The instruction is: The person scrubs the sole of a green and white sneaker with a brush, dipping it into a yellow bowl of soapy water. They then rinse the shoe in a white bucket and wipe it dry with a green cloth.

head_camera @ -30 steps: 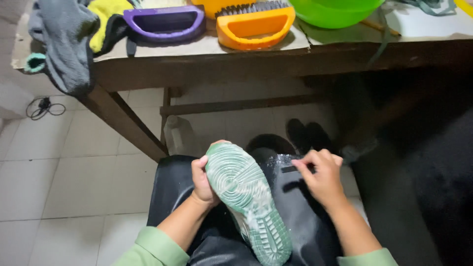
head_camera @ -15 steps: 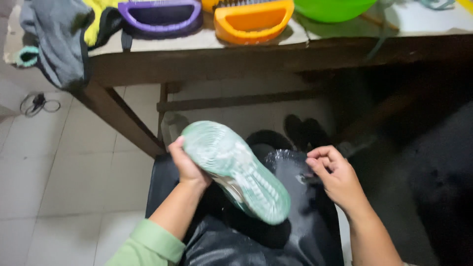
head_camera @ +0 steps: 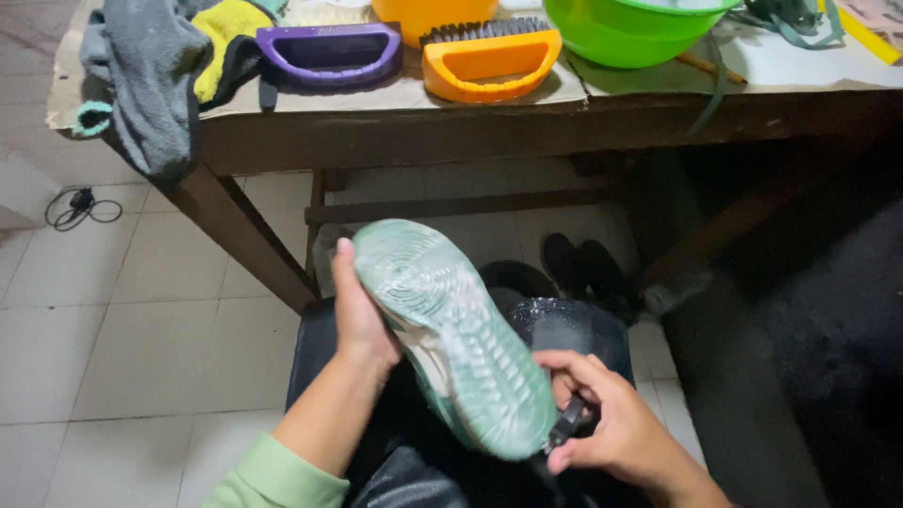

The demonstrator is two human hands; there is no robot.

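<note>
Fingers (head_camera: pixel 564 362) half hidden behind blurred shoe sole (head_camera: pixel 451 329), pinching unclear dark object (head_camera: pixel 567 420).

No packages, labels, signs (or screens).

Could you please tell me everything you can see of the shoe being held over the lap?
The shoe is turned sole-up, showing a pale green, rubbery-looking outsole with ribbed tread, streaked with whitish foam or wetness. It slants from upper left to lower right above a black apron. The left hand grips its edge; the right hand holds a small dark tool at its lower end.

green basin (head_camera: pixel 630 33) top cut off, shoe (head_camera: pixel 451 329) upper hidden
</note>
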